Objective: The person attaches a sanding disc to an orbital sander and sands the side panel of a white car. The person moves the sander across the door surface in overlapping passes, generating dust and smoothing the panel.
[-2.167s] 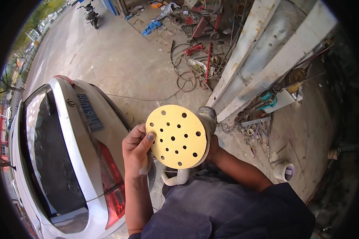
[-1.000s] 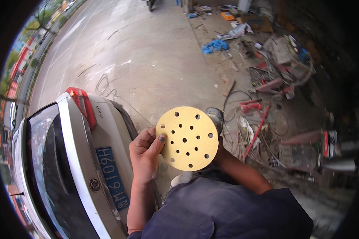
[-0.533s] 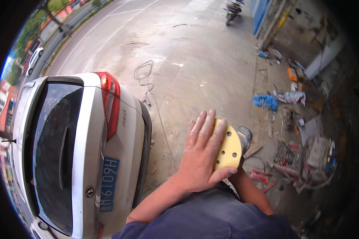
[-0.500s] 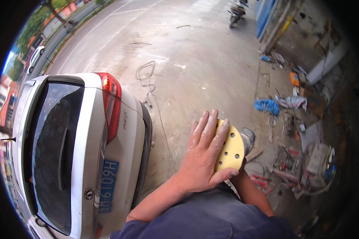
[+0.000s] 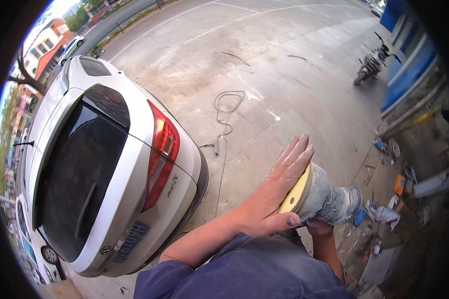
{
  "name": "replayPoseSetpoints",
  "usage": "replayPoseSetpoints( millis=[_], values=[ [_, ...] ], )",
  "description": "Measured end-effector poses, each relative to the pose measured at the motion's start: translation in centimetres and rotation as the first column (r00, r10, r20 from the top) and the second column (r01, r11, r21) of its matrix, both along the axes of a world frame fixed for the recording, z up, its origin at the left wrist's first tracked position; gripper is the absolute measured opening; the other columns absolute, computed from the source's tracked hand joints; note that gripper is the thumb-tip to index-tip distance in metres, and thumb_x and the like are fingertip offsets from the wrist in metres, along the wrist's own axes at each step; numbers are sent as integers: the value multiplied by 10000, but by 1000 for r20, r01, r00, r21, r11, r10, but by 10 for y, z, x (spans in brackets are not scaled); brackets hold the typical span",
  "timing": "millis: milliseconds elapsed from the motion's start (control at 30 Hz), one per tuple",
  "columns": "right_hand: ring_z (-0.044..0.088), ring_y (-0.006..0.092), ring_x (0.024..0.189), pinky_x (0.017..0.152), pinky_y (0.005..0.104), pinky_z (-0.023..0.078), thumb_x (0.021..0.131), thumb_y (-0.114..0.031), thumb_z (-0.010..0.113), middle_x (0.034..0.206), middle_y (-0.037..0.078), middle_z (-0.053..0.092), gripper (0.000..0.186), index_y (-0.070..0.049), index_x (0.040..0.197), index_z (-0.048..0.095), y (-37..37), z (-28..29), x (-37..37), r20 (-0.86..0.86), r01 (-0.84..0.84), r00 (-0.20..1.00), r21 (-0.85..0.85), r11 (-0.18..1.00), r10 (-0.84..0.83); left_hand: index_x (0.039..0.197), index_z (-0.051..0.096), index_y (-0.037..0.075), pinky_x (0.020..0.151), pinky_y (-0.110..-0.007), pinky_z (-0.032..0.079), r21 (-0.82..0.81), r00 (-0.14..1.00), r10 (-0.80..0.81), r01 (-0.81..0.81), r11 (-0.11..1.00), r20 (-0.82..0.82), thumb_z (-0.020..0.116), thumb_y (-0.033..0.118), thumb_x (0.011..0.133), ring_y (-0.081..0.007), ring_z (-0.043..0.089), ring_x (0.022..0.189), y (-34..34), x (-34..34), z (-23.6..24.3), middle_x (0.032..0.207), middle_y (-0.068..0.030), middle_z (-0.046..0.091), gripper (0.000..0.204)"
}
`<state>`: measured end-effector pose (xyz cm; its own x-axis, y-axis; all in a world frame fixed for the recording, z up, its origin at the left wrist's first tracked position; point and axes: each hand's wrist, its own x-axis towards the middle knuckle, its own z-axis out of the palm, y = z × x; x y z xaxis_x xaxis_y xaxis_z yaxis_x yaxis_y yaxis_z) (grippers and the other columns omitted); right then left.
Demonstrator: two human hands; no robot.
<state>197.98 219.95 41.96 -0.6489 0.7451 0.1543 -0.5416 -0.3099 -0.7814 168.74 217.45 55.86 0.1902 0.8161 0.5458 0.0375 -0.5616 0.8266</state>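
In front of my body is a dusty grey disc sander (image 5: 332,199), its pad turned toward my left palm. A yellow sanding disc (image 5: 298,190) with holes covers the pad and shows nearly edge-on. My left hand (image 5: 268,202) lies flat against the disc, fingers stretched out and whitened by dust. From below, my right hand (image 5: 320,227) grips the sander; most of its fingers are hidden behind the tool.
A white car (image 5: 139,159) stands close at my left, its rear toward me. On the concrete beyond lies a hose (image 5: 229,102) with a metal end. A motorcycle (image 5: 369,67) is parked at the far right. Rags, boards and an orange container (image 5: 399,184) litter the right side.
The view has swung so that the car and motorcycle sit differently. The sander has tilted, showing its body and less of the disc. My left palm stays against the disc.
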Motion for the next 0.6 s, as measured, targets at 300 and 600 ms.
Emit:
replayPoseSetpoints(
  millis=[300,600],
  values=[
    [453,280,1589,1365,509,296,1048,-574,707,1760,56,450,867,-162,1730,364,317,-134,35,331,-216,937,298,930,112,1801,163,35,1362,-604,45,174,942,272,-306,936,195,620,710,997,-487,-13,1733,191,-23,-26,1854,-336,6,1145],
    [673,269,981,884,445,542,954,-203,837,1139,125,685,618,-35,1466,535,519,15,-150,257,-484,860,139,864,441,1802,-39,75,1390,-574,114,-175,506,634,-684,708,586,507,939,952,-422,79,1736,340,-76,-45,1877,-247,28,1330]
  ],
)
